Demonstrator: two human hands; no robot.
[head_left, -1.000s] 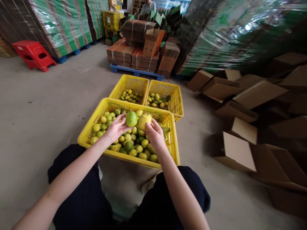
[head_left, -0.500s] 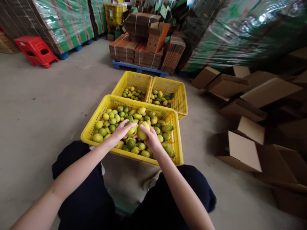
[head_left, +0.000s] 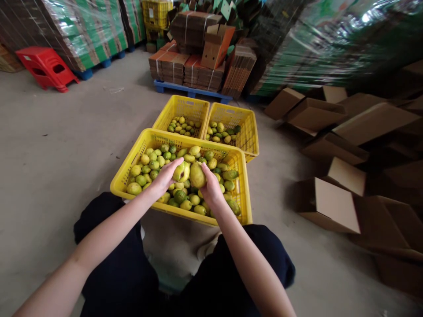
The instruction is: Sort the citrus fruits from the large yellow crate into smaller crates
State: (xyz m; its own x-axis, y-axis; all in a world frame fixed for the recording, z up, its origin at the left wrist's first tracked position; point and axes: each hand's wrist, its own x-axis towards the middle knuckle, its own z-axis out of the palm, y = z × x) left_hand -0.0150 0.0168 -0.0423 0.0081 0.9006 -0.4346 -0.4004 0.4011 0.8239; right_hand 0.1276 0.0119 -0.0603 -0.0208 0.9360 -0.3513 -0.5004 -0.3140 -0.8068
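Over the large yellow crate [head_left: 246, 193], my left hand [head_left: 165, 178] is closed around a green-yellow lemon [head_left: 181, 171] with a dark mark on the side facing me. My right hand [head_left: 211, 187] grips a larger, duller yellow lemon [head_left: 197, 175] right beside it. The two fruits are held close together at about the same height. Beneath them the crate holds many loose lemons [head_left: 153, 164], some yellow and some green. My hands and the held fruits hide part of the pile.
Behind the large crate stand two yellow crates, left [head_left: 190, 102] and right [head_left: 253, 132], each with some lemons. Open cardboard boxes [head_left: 337, 204] lie along the right. Flattened cartons [head_left: 168, 66] are stacked on a blue pallet [head_left: 188, 91]. A red stool [head_left: 46, 66] stands far left.
My hands have turned the two lemons and hold them slightly apart. The left lemon now shows its dark mark. The view has shifted slightly.
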